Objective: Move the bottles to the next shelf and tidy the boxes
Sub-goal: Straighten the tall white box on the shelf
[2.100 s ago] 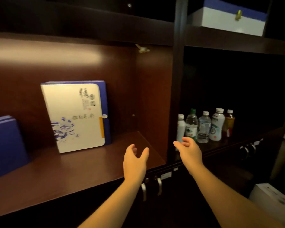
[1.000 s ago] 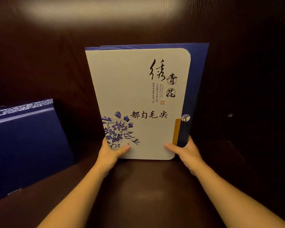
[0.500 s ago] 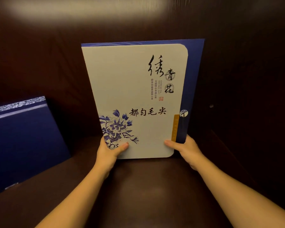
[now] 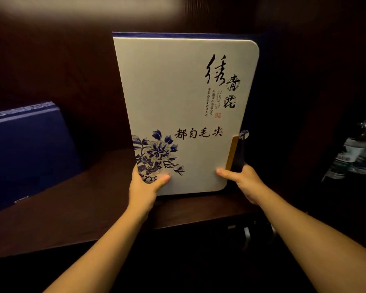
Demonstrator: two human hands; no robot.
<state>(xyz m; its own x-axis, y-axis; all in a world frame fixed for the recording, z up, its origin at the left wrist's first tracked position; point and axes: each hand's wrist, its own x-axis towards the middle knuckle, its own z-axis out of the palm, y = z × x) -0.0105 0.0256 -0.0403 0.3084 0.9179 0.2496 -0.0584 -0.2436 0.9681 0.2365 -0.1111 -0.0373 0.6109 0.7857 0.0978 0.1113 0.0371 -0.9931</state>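
Nearest, two bare forearms reaching in over a dark wooden shelf. Left hand and right hand clamped on the bottom corners of a tall white cardboard gift box with blue flower print and black calligraphy, thumbs pressed on its front, fingers hidden behind; a two-sided grip, probably to keep it upright while shifting it. Further left, a dark blue flat box leaning backward. Far right, in the next compartment, clear plastic bottles, blurred.
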